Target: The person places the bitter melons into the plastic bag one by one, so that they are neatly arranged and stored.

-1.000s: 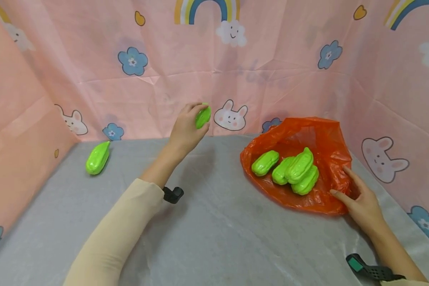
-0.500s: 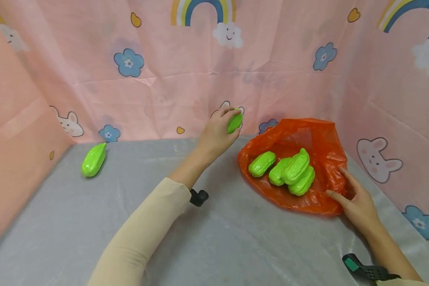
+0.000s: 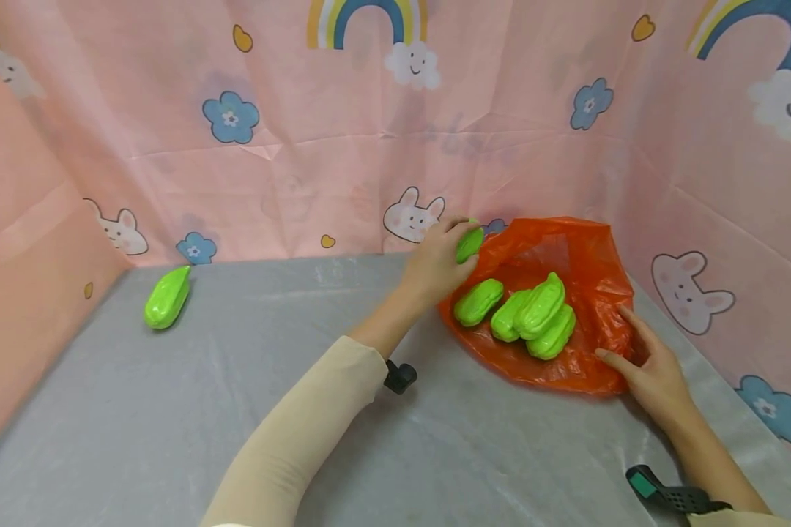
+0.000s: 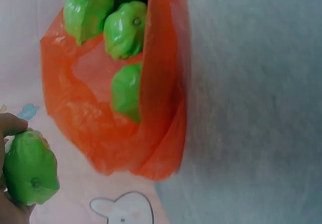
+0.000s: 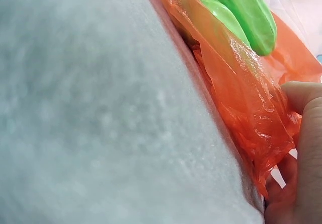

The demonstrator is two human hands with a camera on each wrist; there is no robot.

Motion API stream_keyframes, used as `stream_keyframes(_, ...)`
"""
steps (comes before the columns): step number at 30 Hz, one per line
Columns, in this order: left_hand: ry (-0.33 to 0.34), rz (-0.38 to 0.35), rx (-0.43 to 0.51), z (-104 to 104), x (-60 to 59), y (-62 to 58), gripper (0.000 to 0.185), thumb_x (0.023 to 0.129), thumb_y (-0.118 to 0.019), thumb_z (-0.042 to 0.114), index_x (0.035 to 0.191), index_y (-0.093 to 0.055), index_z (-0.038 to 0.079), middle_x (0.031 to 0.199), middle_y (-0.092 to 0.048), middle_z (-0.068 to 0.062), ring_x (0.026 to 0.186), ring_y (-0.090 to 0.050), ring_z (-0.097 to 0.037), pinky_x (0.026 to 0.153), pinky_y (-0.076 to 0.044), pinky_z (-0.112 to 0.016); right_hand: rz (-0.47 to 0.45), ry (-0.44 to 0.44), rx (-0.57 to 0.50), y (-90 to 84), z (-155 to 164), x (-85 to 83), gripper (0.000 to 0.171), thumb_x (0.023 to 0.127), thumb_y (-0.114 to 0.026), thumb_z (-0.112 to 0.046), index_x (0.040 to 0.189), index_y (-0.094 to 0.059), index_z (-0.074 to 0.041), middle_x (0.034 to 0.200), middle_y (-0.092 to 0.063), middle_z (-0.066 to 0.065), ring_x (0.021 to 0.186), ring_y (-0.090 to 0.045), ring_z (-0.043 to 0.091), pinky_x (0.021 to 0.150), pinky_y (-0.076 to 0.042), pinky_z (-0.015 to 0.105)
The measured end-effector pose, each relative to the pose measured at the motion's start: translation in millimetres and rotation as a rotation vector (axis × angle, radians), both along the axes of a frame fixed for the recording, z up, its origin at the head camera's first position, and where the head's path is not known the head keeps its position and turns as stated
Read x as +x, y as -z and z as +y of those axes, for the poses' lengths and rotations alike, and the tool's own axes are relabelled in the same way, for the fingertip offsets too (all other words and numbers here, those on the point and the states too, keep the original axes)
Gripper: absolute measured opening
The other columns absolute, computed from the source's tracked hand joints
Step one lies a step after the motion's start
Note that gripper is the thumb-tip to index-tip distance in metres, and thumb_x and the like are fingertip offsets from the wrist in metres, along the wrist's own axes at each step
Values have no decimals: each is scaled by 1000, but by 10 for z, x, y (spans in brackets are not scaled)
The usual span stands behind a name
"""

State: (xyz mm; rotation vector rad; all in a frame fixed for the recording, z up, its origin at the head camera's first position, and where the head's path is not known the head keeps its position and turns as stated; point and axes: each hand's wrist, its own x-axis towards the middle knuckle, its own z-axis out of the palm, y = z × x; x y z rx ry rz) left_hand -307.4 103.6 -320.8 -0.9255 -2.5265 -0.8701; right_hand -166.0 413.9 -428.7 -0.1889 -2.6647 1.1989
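Green toy gourd (image 3: 469, 244) up in the air, right at the far left lip of the orange plastic bag (image 3: 587, 293), and the left hand (image 3: 438, 263) has it wrapped in curled fingers and thumb. From the left wrist view the same gourd (image 4: 30, 168) sits tucked against the palm with a fingertip hooked over its top, the bag (image 4: 156, 108) gaping just beside it. Inside that bag, four more green gourds (image 3: 521, 315) lie heaped together, touching one another. Over on the near right edge of the bag, the right hand (image 3: 652, 369) rests with fingers spread and fairly straight, pressing the plastic down onto the grey table cover (image 3: 237, 410); the right wrist view shows a finger (image 5: 302, 95) against the crumpled orange film. Well apart, far left by the corner, a lone green gourd (image 3: 167, 298) lies on the cloth. Pink backdrop (image 3: 303, 146) all round, printed with rainbows, clouds, bunnies and blue flowers; no readable writing or brand anywhere
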Motion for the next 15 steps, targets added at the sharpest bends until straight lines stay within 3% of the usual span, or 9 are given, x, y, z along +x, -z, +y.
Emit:
stream_keyframes(4, 23, -23, -5, 123, 19, 54, 46, 96, -69, 22, 140, -59, 17, 146, -55, -2, 130, -58, -20, 101, -54, -32, 1, 7, -9, -10, -3, 16, 82, 101, -61, -35, 164, -10, -27, 167, -21, 21, 145, -30, 50, 123, -29, 51)
stream_keyframes(7, 41, -46, -2, 216, 16, 101, 47, 95, -69, 20, 141, -59, 16, 146, -55, -3, 130, -58, -20, 103, -53, -30, 16, 3, -8, -18, 1, 19, 81, 100, -61, -35, 164, -11, -29, 167, -22, 20, 145, -31, 48, 122, -33, 32)
stream_keyframes(9, 45, -65, -13, 272, 21, 134, 47, 96, -69, 21, 141, -58, 16, 146, -55, -3, 131, -57, -20, 104, -53, -30, 22, -1, -4, -15, 7, 27, 80, 100, -62, -34, 164, -12, -31, 167, -23, 19, 145, -32, 44, 112, -34, 12)
stream_keyframes(11, 50, -81, -23, 318, 17, 165, 47, 96, -68, 21, 141, -58, 16, 147, -55, -3, 133, -57, -21, 107, -51, -30, 30, -5, 1, -12, 12, 25, 80, 100, -62, -34, 163, -13, -32, 167, -24, 19, 144, -33, 41, 97, -31, -1)
stream_keyframes(15, 45, -127, -21, 390, 19, 218, 46, 96, -68, 23, 141, -59, 17, 148, -54, -4, 133, -57, -21, 110, -48, -32, 36, -4, 0, -3, 9, 20, 80, 100, -62, -34, 163, -13, -32, 167, -25, 19, 143, -34, 42, 95, -32, -1)
